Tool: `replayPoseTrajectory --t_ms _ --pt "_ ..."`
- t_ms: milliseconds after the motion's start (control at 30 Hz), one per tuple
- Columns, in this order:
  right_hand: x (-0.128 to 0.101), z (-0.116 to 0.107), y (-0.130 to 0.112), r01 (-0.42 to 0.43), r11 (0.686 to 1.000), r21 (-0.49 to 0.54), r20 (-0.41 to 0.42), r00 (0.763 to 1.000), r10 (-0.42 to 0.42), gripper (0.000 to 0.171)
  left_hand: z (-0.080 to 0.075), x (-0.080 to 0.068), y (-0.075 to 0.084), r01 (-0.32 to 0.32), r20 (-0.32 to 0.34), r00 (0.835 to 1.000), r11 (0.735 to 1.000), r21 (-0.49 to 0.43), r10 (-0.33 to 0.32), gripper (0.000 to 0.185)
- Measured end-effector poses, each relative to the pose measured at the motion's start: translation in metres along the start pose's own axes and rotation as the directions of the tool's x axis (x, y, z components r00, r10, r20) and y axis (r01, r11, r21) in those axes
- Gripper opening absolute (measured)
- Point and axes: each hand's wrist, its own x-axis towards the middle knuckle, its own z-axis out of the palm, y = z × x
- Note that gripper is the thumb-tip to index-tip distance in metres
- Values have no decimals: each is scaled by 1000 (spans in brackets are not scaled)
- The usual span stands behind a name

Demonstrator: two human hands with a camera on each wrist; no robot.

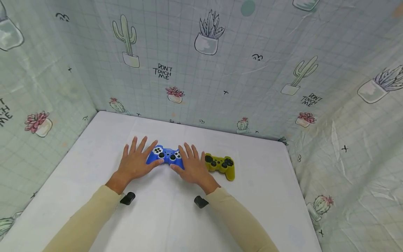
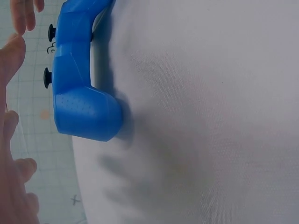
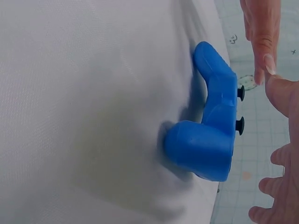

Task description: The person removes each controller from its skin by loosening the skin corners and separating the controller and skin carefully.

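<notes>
A blue game controller with black thumbsticks lies on the white table between the two hands. Spread fingers mark the left hand, which hovers over the controller's left end. Over its right end is the right hand, also with fingers extended. Both wrist views show a gap between the hands and the blue controller, so neither appears to touch it. Just right of the right hand lies a yellow-green controller, its left end partly hidden by that hand.
The white table ends at patterned cloth walls at the back and on both sides. A small black device is at the left wrist, and another black device is at the right wrist.
</notes>
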Motion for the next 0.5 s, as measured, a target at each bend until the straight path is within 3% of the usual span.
replayPoseTrajectory --t_ms 500 --pt "6 4 3 -2 999 39 30 1000 0 85 9 7 -1 12 34 999 999 -51 -11 90"
